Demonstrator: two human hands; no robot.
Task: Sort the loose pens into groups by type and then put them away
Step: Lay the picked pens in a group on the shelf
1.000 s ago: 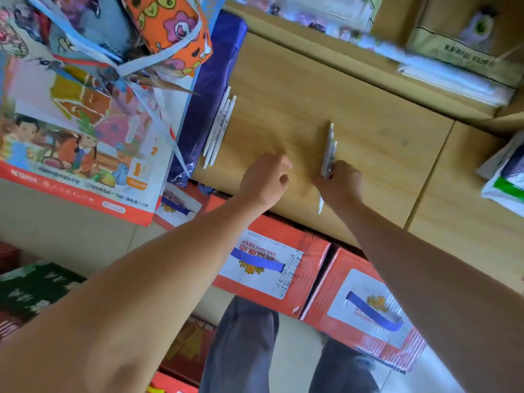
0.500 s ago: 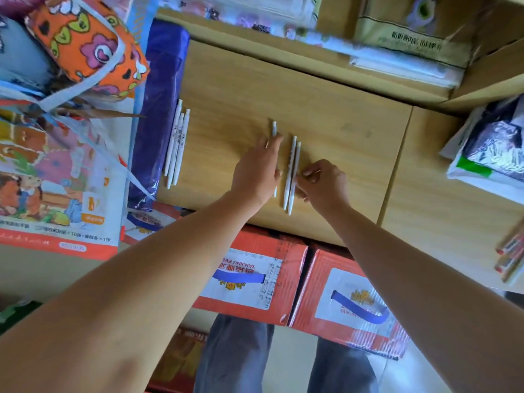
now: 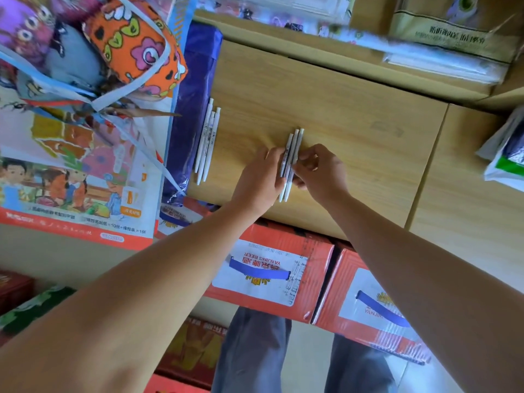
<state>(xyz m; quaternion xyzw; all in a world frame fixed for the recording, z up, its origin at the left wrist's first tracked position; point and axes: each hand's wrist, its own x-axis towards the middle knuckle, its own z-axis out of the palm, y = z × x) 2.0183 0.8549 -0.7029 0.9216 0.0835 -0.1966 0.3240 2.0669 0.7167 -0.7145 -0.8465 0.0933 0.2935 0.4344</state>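
Three white pens (image 3: 293, 146) lie bunched side by side on the wooden desk top (image 3: 354, 114), tips toward me. My left hand (image 3: 259, 177) presses its fingertips against the bunch's left side. My right hand (image 3: 321, 171) pinches the bunch from the right with curled fingers. A second group of three white pens (image 3: 208, 137) lies at the desk's left edge, apart from both hands.
A purple bag (image 3: 192, 109) and a heap of colourful packages (image 3: 85, 109) crowd the left. Shelf goods (image 3: 442, 38) line the back, and a plastic bag (image 3: 507, 154) sits at right. Red beer cartons (image 3: 272, 270) stand below the desk's front edge.
The single pen under my left hand has been slid right against the other two, so the three now form one bunch held between both hands.
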